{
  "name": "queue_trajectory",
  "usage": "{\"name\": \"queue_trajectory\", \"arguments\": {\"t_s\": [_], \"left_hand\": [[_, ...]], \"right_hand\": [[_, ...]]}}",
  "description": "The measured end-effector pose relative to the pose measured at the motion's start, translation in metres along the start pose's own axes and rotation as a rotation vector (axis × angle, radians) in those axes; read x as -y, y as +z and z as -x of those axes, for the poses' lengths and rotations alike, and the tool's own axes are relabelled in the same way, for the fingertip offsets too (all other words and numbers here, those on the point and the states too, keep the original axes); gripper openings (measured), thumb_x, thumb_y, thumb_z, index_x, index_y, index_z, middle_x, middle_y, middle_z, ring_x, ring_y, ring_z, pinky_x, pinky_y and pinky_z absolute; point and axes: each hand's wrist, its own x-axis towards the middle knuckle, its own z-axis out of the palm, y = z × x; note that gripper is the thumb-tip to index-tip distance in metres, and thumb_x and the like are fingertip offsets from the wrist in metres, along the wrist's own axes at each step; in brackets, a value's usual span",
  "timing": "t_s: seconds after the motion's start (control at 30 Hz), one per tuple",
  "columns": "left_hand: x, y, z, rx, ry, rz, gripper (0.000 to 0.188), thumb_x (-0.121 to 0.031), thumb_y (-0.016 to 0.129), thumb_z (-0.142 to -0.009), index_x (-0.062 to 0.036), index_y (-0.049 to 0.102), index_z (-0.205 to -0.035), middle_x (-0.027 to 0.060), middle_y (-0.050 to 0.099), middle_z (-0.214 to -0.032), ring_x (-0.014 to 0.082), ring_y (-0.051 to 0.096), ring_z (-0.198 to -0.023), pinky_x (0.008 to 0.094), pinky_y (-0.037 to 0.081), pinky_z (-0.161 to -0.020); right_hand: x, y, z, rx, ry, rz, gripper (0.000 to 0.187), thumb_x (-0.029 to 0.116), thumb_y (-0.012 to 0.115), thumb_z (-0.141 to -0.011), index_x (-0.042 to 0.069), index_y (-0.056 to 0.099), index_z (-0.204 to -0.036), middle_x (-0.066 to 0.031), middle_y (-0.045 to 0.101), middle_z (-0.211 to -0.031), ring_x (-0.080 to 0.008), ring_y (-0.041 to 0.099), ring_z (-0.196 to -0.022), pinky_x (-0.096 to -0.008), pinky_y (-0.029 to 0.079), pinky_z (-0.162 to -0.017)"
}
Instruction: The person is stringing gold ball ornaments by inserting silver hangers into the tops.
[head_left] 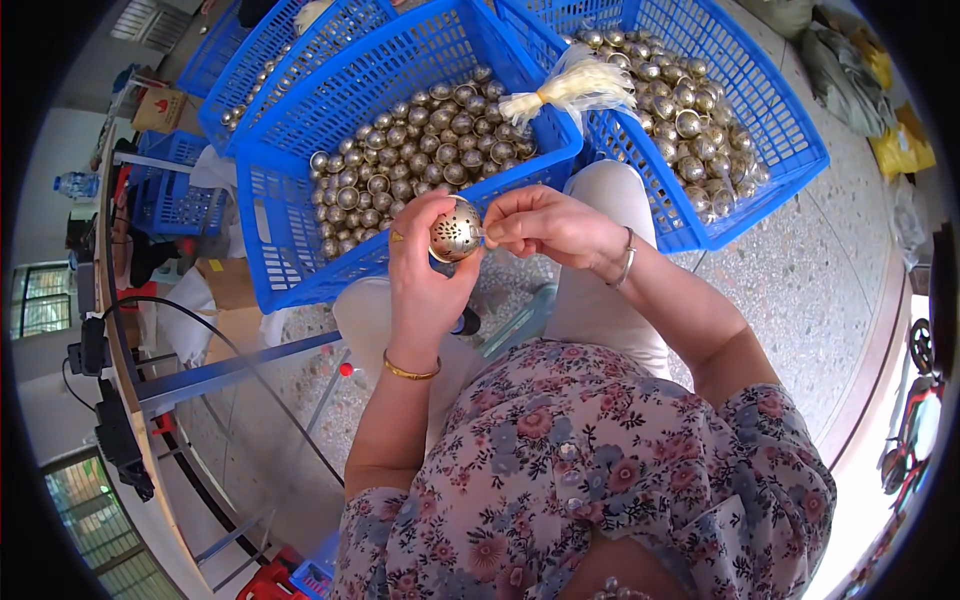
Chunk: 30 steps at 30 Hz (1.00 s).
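Note:
A gold-coloured metal ball (457,231) with small pierced holes is held in my left hand (420,255), thumb and fingers curled round it. At its right side my right hand (545,226) is closed in a pinch, the fingertips close against the ball. Something thin and pale shows between those fingertips, too small to name. Just beyond my hands stands a blue plastic basket (275,235) with many similar metal balls (420,140) in it. A bundle of pale, translucent strands (575,88), tied at one end, lies over that basket's right rim.
A second blue basket (775,190) of metal balls stands at the right, partly against my knee. More blue baskets (225,90) are at the back left. A table edge (125,375) with a dark cable (230,345) runs along the left. Sacks (845,85) lie at the far right.

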Motion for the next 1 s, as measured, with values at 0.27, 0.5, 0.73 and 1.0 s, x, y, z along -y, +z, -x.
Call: {"name": "queue_trajectory", "arguments": {"t_s": [0.27,0.5,0.73,1.0], "left_hand": [[0.002,0.001,-0.001,0.012,0.031,-0.039,0.051,0.003,0.069,-0.062,-0.0074,0.051,-0.108,0.0121,0.054,-0.113,0.0280,0.051,-0.104,0.0374,0.040,-0.090],[0.002,-0.001,-0.003,0.026,0.104,-0.213,0.050,0.002,0.069,-0.062,-0.0067,0.051,-0.108,0.0107,0.054,-0.111,0.0260,0.052,-0.101,0.0384,0.039,-0.089],[0.001,-0.002,-0.001,0.082,0.111,-0.411,0.047,0.003,0.068,-0.062,-0.0059,0.055,-0.107,0.0100,0.051,-0.117,0.0288,0.049,-0.105,0.0395,0.040,-0.090],[0.004,0.003,0.008,0.044,0.017,-0.119,0.031,0.001,0.063,-0.072,-0.0062,0.060,-0.102,0.0178,0.048,-0.123,0.0334,0.052,-0.107,0.0389,0.045,-0.087]], "right_hand": [[-0.001,-0.005,-0.005,0.013,0.044,-0.044,0.013,0.013,0.060,-0.082,0.000,0.060,-0.085,0.0030,0.051,-0.066,-0.0039,0.042,-0.059,-0.0178,0.031,-0.052],[0.008,0.007,-0.005,-0.097,0.017,0.224,0.011,0.011,0.058,-0.083,0.001,0.062,-0.083,0.0030,0.056,-0.072,-0.0031,0.046,-0.063,-0.0178,0.034,-0.055],[0.003,0.007,-0.010,-0.127,-0.181,0.516,0.009,0.006,0.058,-0.078,-0.001,0.062,-0.078,0.0010,0.057,-0.068,-0.0023,0.045,-0.063,-0.0211,0.037,-0.054],[0.001,0.008,-0.012,-0.173,-0.146,0.593,0.010,0.009,0.058,-0.084,-0.001,0.062,-0.081,0.0048,0.053,-0.068,-0.0017,0.043,-0.063,-0.0196,0.036,-0.054]]}}
